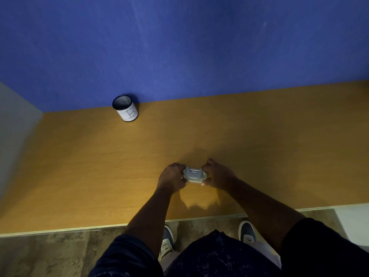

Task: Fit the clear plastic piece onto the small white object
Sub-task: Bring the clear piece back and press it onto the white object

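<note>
While both hands work at the near middle of the desk (79, 166), the small white object (193, 175) sits between them, just above or on the wood; contact with the surface cannot be told. Left hand (172, 177) clamps its 9 o'clock end, right hand (216, 175) its 3 o'clock end, each grip clenched on the piece. Judgement: the two-ended hold steadies the object and lets opposing pressure seat the cover. Glints at both ends and a pale line across the top suggest the clear plastic piece (203, 174) already lies over the white body; whether it is fully seated is too small to tell. Keeping the work close to the body, at 6 o'clock on the desk, likely gives the person leverage and a direct view from above.

Count: two hands, one white object, one clear piece (apparent). One mesh cup (125, 108) with a white label marked "B" stands at 10 o'clock, well apart, against the blue wall (179, 47). Two shoes (247, 231) show below the desk edge.
</note>
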Demonstrator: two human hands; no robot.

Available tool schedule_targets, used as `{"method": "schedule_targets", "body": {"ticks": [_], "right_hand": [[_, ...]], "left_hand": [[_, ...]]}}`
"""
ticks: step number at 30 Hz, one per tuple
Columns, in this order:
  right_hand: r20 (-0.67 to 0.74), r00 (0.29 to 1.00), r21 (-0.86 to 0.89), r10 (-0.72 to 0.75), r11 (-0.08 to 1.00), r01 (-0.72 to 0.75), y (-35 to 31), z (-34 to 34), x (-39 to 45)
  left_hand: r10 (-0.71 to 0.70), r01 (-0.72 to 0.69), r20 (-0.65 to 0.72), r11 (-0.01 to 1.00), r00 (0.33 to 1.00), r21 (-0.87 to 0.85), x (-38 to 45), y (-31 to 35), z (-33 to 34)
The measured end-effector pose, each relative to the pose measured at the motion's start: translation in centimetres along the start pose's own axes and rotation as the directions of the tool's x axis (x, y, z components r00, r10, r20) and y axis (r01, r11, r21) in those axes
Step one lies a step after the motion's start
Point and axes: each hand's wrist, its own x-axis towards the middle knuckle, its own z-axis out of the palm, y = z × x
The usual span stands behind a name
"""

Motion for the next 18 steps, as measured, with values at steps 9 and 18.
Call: {"method": "schedule_targets", "body": {"ticks": [9, 18], "right_hand": [[-0.009, 1.0, -0.163, -0.012, 0.987, 0.011, 0.2, -1.0, 1.7], [-0.056, 0.993, -0.11, 0.1, 0.988, -0.105, 0.8, -1.1, 2.2]], "left_hand": [[-0.056, 0.053, -0.05, 0.997, 0.997, -0.054, 0.1, 1.0, 0.6], [-0.097, 0.091, -0.096, 0.994, 0.991, -0.066, 1.2, 2.3, 0.9]]}}
